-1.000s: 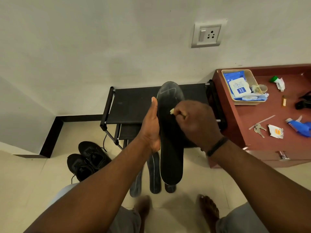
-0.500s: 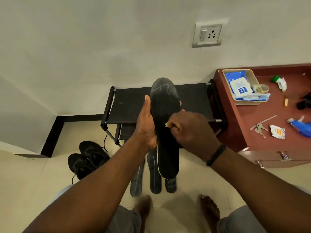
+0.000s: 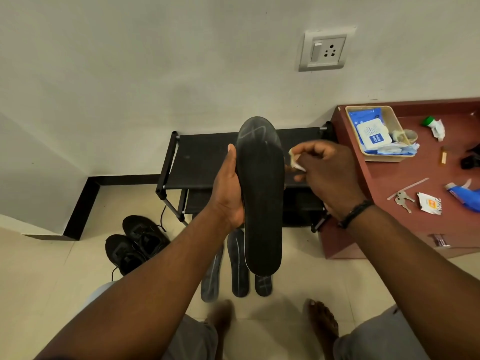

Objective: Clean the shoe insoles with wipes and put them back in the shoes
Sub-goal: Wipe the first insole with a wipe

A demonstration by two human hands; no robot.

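Pale wall (image 3: 130, 74) with a switch-and-socket plate (image 3: 324, 51) set high right; cream tiled floor (image 3: 39, 281) below, edged by a black skirting (image 3: 83, 203). Far left on the floor: a pair of black shoes (image 3: 135, 242), side by side, laces loose. Behind them, against the wall: a black shoe rack (image 3: 202, 157), top shelf bare where it shows. Centre: left hand (image 3: 230, 189), its grip closed along the left edge of a black insole (image 3: 262, 193), thumb up the rim, holding it upright with the toe end uppermost and faint pale streaks near the toe. Beneath the held piece, on the floor: three more insoles (image 3: 237, 266) lying lengthwise, close together, the rightmost mostly hidden. Just right of the held insole: right hand (image 3: 330, 172), black band at the wrist, fingers curled in a tight grip around a crumpled white wipe (image 3: 294, 162), the wipe beside the insole's right edge; contact cannot be judged. Right: reddish-brown bench (image 3: 405, 178) carrying a tan tray (image 3: 400, 126) with a blue wipes pack (image 3: 371, 133), keys (image 3: 402, 200), a torn sachet (image 3: 430, 203) and a blue tube (image 3: 467, 194). Bottom: two bare feet.
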